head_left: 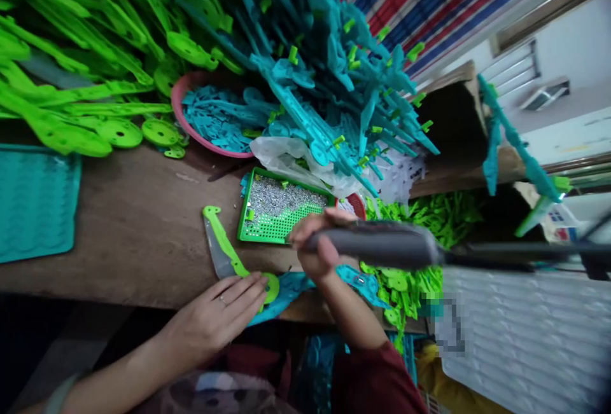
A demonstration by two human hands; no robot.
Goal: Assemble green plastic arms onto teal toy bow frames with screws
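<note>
My left hand (217, 315) lies flat with its fingers stretched out, pressing on a green and teal plastic piece (272, 288) at the table's front edge. A green-handled blade part (220, 243) runs up and left from under those fingertips. My right hand (315, 245) is closed round the grey barrel of a powered screwdriver (382, 245), whose cable runs off to the right. The tool points left, close above the plastic piece. Behind my right hand stands a green perforated tray (267, 228) filled with small silver screws.
Heaps of green plastic parts (86, 51) and teal parts (329, 64) fill the back of the wooden table (133, 223). A pink bowl (177, 99) holds teal pieces. A teal mat (35, 201) lies at left. More green parts (420, 223) sit in a box at right.
</note>
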